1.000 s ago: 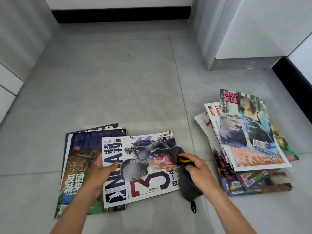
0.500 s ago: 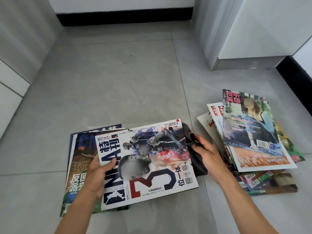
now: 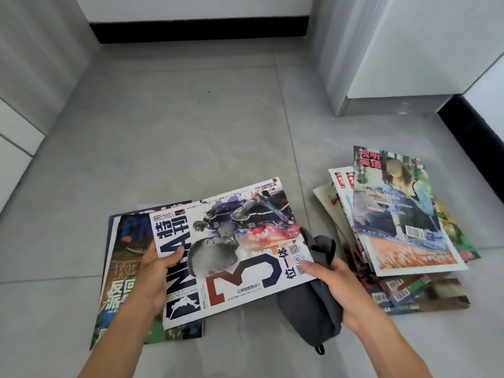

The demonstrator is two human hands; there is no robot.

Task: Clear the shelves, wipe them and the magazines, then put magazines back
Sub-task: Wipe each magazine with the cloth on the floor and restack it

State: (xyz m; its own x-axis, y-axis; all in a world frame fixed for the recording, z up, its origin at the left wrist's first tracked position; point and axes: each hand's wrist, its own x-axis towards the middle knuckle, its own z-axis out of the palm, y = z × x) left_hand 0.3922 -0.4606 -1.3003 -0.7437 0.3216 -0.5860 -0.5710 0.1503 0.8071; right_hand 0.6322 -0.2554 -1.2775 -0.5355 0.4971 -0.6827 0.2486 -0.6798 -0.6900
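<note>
On grey floor tiles (image 3: 191, 126), seen from above, going left to right. At far left, a small pile of basketball magazines (image 3: 122, 268) lying flat, top cover dark with orange and green. Over its right part, an NBA special issue magazine (image 3: 234, 246) with a large red and navy number three, tilted, held at both short edges. Left hand (image 3: 155, 271) gripping the left edge, thumb curled over the cover, fingers hidden underneath. Right hand (image 3: 341, 285) pinching the lower right edge, thumb on top, remaining fingers curled round a dark grey cloth (image 3: 313, 309) bunched beneath the magazine, small loop dangling at its lower end. Further right, well apart, a taller, untidy stack of magazines (image 3: 395, 241) on the floor, top cover showing a figure in blue with red Chinese title. Behind that stack, base of a white cabinet (image 3: 409, 64).
</note>
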